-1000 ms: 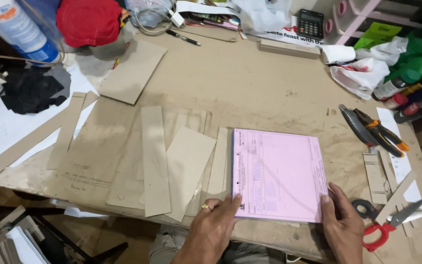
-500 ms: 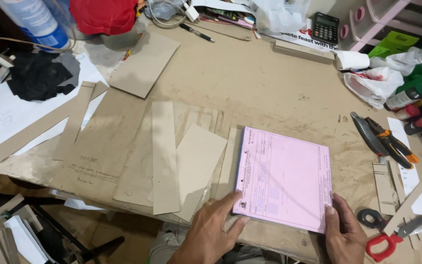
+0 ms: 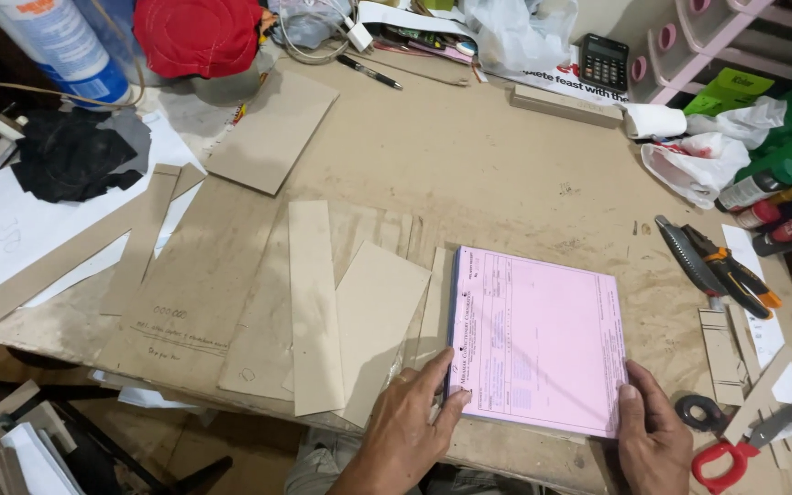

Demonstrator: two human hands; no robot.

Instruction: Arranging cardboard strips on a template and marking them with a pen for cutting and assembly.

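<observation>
The pink pad of forms (image 3: 538,339) lay flat near the front edge of the counter (image 3: 469,174), bound along its left side with a dark spine. I judged it light but floppy: a stack of thin sheets that would sag if lifted by one corner and fan open at the free right edge, so the bound side and the near corners seemed the safest places to hold. My left hand (image 3: 412,431) pressed its thumb and fingers (image 3: 436,371) against the pad's lower left corner, spread rather than closed. My right hand (image 3: 657,440) rested its thumb on the lower right corner, also loosely apart, clamping nothing. Just left of the pad lay stiff cardboard strips (image 3: 315,302); to the right, a utility knife (image 3: 689,257) and red-handled scissors (image 3: 744,440).
</observation>
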